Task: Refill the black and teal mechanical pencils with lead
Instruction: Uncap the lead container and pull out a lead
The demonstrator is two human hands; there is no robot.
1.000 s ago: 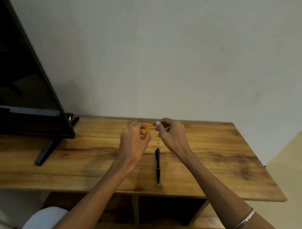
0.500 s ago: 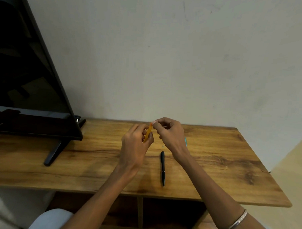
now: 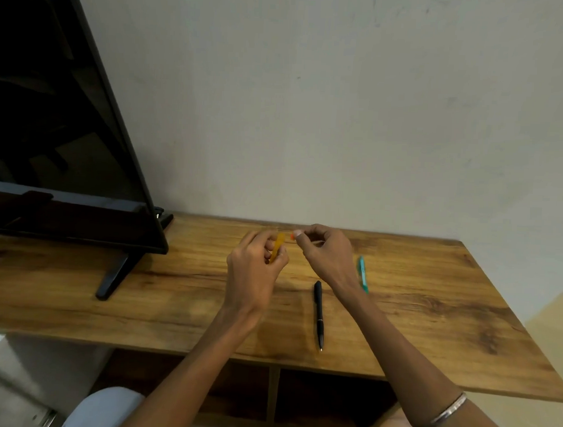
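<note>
Wood-grain desk top, head view only. Back edge sits against a plain wall; right edge runs diagonally toward the lower right; front edge crosses low in frame with open cubbies beneath. Bare wood lies to the right of the pencils and between the hands and the front edge. Left side is taken up by a dark monitor, its stand foot angled out across the wood toward the front.

Monitor is cut off by the left and top frame borders. Desk's far right corner is cropped. Both forearms run out of frame at the bottom; a metal bangle rings the right wrist.

Both hands are raised above the middle of the desk, near the back edge. Left hand has fingers curled round a yellow-orange lead tube, whose upper end sticks out above the fingers, tilted right. Right hand pinches a small orange cap between thumb and fingertip, just beside the tube's upper end; contact between cap and tube cannot be made out. Remaining right fingers are curled in.

Black pencil lies flat on the wood below the gap between the hands, tip toward the front edge, untouched. Teal pencil lies flat just right of the right wrist, partly hidden by it, apart from the black one.
</note>
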